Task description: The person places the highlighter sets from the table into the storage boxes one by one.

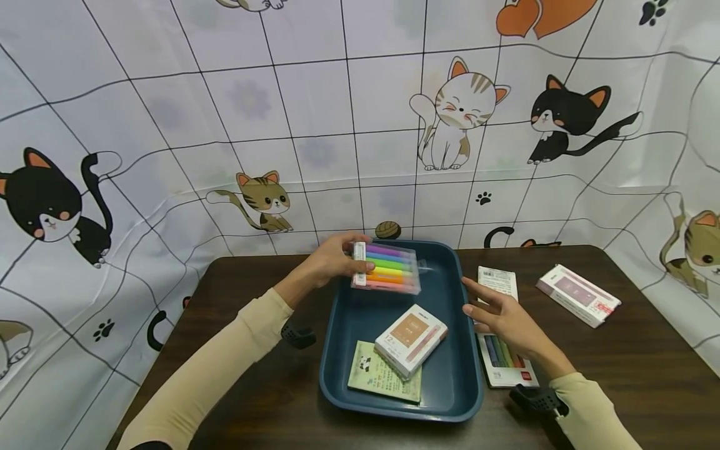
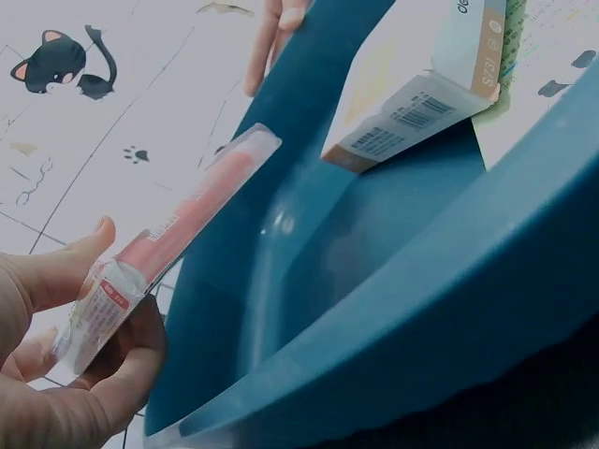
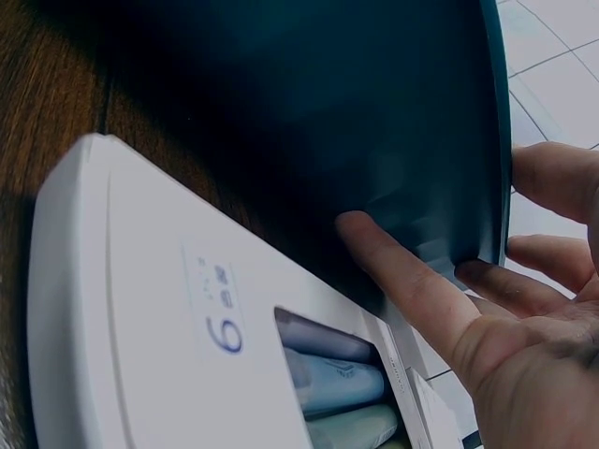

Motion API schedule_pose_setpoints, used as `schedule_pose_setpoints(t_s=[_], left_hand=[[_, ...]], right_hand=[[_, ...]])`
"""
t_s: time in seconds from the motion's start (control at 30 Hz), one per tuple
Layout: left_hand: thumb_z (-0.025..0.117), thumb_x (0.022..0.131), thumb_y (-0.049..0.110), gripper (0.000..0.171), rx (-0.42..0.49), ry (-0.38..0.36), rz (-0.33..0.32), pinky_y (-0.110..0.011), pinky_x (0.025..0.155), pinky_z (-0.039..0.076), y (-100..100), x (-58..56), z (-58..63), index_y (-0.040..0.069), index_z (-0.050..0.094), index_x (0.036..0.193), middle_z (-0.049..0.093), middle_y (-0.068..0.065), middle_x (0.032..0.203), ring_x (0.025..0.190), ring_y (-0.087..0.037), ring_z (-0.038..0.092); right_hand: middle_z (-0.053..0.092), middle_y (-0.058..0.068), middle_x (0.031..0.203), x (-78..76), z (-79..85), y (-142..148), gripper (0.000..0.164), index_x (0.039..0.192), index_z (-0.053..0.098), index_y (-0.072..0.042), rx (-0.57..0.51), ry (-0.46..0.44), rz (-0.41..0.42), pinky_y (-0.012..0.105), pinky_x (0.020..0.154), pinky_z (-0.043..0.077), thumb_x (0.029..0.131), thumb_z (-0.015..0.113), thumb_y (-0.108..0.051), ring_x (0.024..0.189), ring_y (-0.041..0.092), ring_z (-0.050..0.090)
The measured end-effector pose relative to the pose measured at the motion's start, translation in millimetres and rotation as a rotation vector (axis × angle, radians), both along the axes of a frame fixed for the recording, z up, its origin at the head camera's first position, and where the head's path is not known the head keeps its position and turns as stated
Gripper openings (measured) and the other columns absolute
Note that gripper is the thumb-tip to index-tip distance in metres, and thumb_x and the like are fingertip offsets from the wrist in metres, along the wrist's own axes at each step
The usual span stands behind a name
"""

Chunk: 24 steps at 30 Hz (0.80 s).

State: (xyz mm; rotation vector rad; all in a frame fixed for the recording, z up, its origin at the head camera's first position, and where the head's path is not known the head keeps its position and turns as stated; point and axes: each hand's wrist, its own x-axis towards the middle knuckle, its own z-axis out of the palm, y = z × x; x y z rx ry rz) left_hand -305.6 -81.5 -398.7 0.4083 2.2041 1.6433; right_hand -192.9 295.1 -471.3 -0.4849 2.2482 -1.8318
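My left hand [image 1: 332,261] holds a clear pack of rainbow-coloured pens [image 1: 388,272] by its labelled end, over the far left part of a blue tray [image 1: 455,375]. Thumb and fingers grip that end in the left wrist view, with the pack [image 2: 187,210] seen edge-on. My right hand [image 1: 509,322] is at the tray's right side, fingers extended. Its fingertips touch the tray's outer wall [image 3: 374,112] in the right wrist view. Inside the tray, a white box with a brown panel [image 1: 413,340] lies partly on a green booklet [image 1: 374,375].
Right of the tray, partly under my right hand, lies a white windowed box of coloured pens [image 1: 509,372]. A white-and-pink box [image 1: 579,295] lies farther right on the dark wooden table [image 1: 253,387]. Behind the table hangs a cat-patterned cloth [image 1: 315,112].
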Motion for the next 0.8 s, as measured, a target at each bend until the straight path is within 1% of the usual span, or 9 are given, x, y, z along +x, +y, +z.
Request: schedule_pose_setpoints(t_s=[0.1,0.17,0.27,0.37,0.43,0.5,0.6,0.7,0.8], left_hand=[[0.088,0.082,0.009,0.07,-0.006,0.008,-0.009,-0.04,0.078,0.059,2,1.3,0.0,0.011,0.055,0.144,0.051,-0.02,0.127,0.092,-0.032,0.064],[0.086,0.084,0.011,0.07,-0.017,0.024,-0.035,-0.042,0.08,0.058,3,2.1,-0.1,0.011,0.053,0.146,0.051,-0.021,0.129,0.094,-0.033,0.063],[0.084,0.088,0.019,0.072,-0.071,0.061,-0.081,-0.048,0.093,0.052,5,5.6,2.2,0.014,0.049,0.15,0.046,-0.019,0.142,0.114,-0.037,0.058],[0.079,0.092,0.035,0.075,-0.15,0.123,-0.115,-0.056,0.11,0.036,3,11.2,6.4,0.022,0.043,0.156,0.033,-0.011,0.159,0.141,-0.037,0.037],[0.073,0.094,0.047,0.077,-0.201,0.163,-0.129,-0.059,0.114,0.027,1,14.1,9.9,0.029,0.037,0.159,0.024,-0.004,0.165,0.15,-0.032,0.021],[0.066,0.095,0.057,0.078,-0.247,0.203,-0.136,-0.062,0.115,0.022,-3,16.0,13.2,0.034,0.031,0.161,0.018,0.0,0.167,0.152,-0.029,0.014],[0.06,0.096,0.063,0.079,-0.291,0.239,-0.134,-0.064,0.114,0.02,-7,17.2,16.6,0.038,0.025,0.162,0.01,-0.001,0.169,0.153,-0.029,0.009],[0.058,0.098,0.061,0.078,-0.328,0.278,-0.119,-0.066,0.114,0.016,-11,18.8,17.5,0.037,0.023,0.163,0.004,-0.004,0.17,0.153,-0.029,0.005],[0.059,0.1,0.055,0.078,-0.356,0.318,-0.106,-0.068,0.114,0.014,-15,18.5,15.6,0.031,0.022,0.164,0.002,-0.01,0.17,0.154,-0.032,0.002]], right_hand=[[0.025,0.023,0.162,-0.2,0.6,-1,0.067,0.162,0.03,-0.013,0.002,0.01,0.0,0.044,0.09,0.055,0.104,0.063,-0.022,0.132,0.047,0.047],[0.025,0.024,0.162,-0.4,0.4,0,0.066,0.162,0.031,-0.013,0.005,0.015,0.0,0.044,0.089,0.055,0.104,0.063,-0.022,0.132,0.048,0.047],[0.024,0.025,0.162,-0.7,-0.4,0,0.066,0.161,0.031,-0.012,-0.006,0.009,0.002,0.045,0.09,0.055,0.104,0.063,-0.021,0.133,0.049,0.045],[0.023,0.025,0.162,-1.3,-0.7,-1,0.066,0.161,0.031,-0.012,-0.019,0.003,0.012,0.045,0.09,0.055,0.104,0.062,-0.02,0.134,0.049,0.044],[0.023,0.025,0.162,-1.7,-0.8,-1,0.066,0.161,0.031,-0.011,-0.025,0.004,0.016,0.045,0.09,0.055,0.104,0.062,-0.019,0.134,0.049,0.043],[0.023,0.025,0.162,-1.7,-0.9,-2,0.066,0.161,0.031,-0.011,-0.027,0.004,0.016,0.045,0.09,0.055,0.104,0.062,-0.019,0.134,0.049,0.044],[0.021,0.023,0.163,-1.5,-0.9,-2,0.066,0.161,0.03,-0.011,-0.03,-0.001,0.018,0.044,0.091,0.054,0.104,0.062,-0.019,0.139,0.049,0.037],[0.02,0.022,0.164,-0.8,-0.3,-1,0.066,0.161,0.03,-0.011,-0.033,-0.004,0.017,0.044,0.092,0.054,0.104,0.063,-0.02,0.141,0.05,0.033],[0.02,0.021,0.164,0.3,0.6,-1,0.066,0.161,0.031,-0.011,-0.028,-0.001,0.013,0.044,0.092,0.054,0.104,0.063,-0.02,0.142,0.049,0.031]])
